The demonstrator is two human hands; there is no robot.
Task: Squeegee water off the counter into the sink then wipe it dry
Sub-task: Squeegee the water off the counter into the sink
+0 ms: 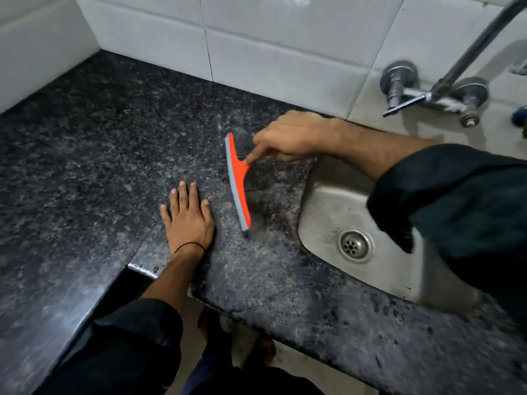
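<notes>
Granite counter (99,143) below white tiles: your squeegee (236,181) sits blade-down just left of the sink (322,212).

Your right hand (288,135) curls round the orange handle. Its index finger (253,156) stretches forward onto the head, probably to press the grey blade flat against the stone. The blade runs roughly parallel to the sink's near edge with the handle on the sink side, which suits a pull toward the basin. Your left hand (188,220) lies flat just beside the blade, fingers straight and slightly spread, holding nothing; it looks like a brace while you lean in. A darker, wet-looking patch (265,201) lies between blade and basin, and no drying cloth is in sight.
</notes>
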